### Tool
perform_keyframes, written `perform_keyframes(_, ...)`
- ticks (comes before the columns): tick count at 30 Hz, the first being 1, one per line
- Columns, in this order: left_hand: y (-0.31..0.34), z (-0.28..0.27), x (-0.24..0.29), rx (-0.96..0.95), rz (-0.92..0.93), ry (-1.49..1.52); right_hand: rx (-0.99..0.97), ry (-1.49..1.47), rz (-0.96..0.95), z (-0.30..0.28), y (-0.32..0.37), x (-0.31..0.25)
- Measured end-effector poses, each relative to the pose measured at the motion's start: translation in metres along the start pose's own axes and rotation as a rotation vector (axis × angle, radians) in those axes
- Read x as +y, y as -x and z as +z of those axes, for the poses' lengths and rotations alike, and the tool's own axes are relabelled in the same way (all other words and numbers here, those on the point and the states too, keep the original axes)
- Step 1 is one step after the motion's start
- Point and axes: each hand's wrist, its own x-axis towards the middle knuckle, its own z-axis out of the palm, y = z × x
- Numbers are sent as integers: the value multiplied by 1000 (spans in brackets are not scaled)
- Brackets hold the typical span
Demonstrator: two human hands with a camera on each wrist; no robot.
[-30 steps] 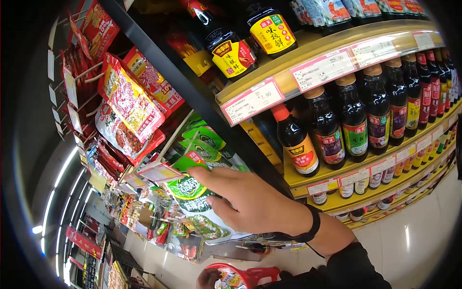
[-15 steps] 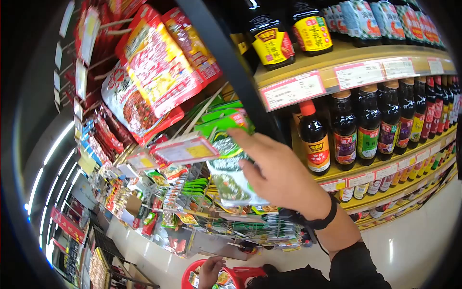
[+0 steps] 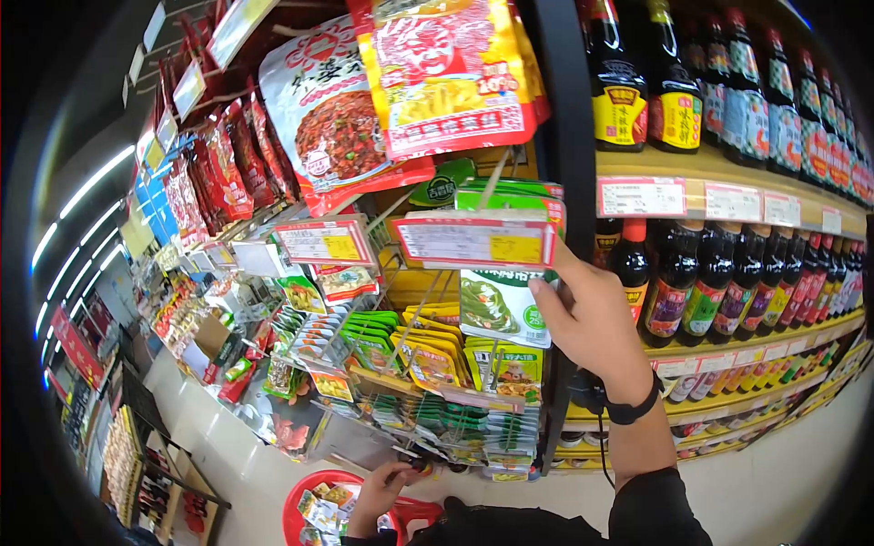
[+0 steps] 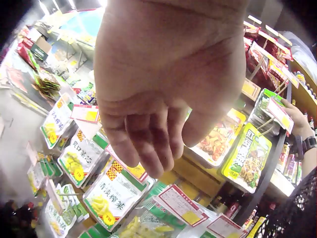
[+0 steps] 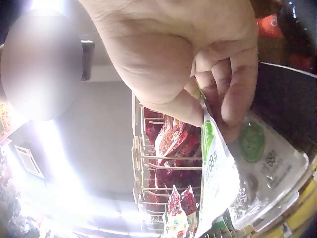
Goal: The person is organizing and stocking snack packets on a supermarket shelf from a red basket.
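My right hand (image 3: 596, 318) is at a green and white food pouch (image 3: 503, 305) hanging behind a price tag (image 3: 475, 241). In the right wrist view the thumb and fingers pinch the top edge of the white pouch (image 5: 218, 171), and a second, similar pouch (image 5: 270, 161) hangs right behind it. Lower down, my left hand (image 3: 382, 491) hangs above a red basket (image 3: 296, 510) with several packets in it. The left wrist view shows the left hand's fingers (image 4: 143, 144) loosely curled and holding nothing, in front of hanging pickle packets (image 4: 116, 193).
Large red and silver pouches (image 3: 332, 118) hang at upper left. Beneath the tags are rows of yellow packets (image 3: 432, 350) on metal hooks. A dark upright post (image 3: 566, 118) divides these from shelves of sauce bottles (image 3: 674, 305) on the right.
The head view has levelled and swung left, so the shelves shift right in it. My right hand stays at the green and white pouch. My left hand has risen from the basket.
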Motion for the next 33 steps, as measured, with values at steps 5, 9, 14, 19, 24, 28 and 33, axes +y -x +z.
perform_keyframes(5,17,-6,-29,39,-1,113,49,-27,69,6,13,13)
perform_keyframes(9,30,-12,-56,87,-107,78,85,-27,100,10,22,18)
perform_keyframes(14,32,-13,-58,74,-153,123,113,-6,52,14,28,26)
perform_keyframes(19,28,-6,-44,10,-151,86,73,-73,79,13,37,31)
perform_keyframes(24,29,5,-72,-44,-152,40,8,-120,97,8,44,33)
perform_keyframes(28,49,11,-132,-27,-354,45,10,-155,80,7,49,43)
perform_keyframes(33,150,7,-267,-329,-527,-573,25,-172,53,10,55,55)
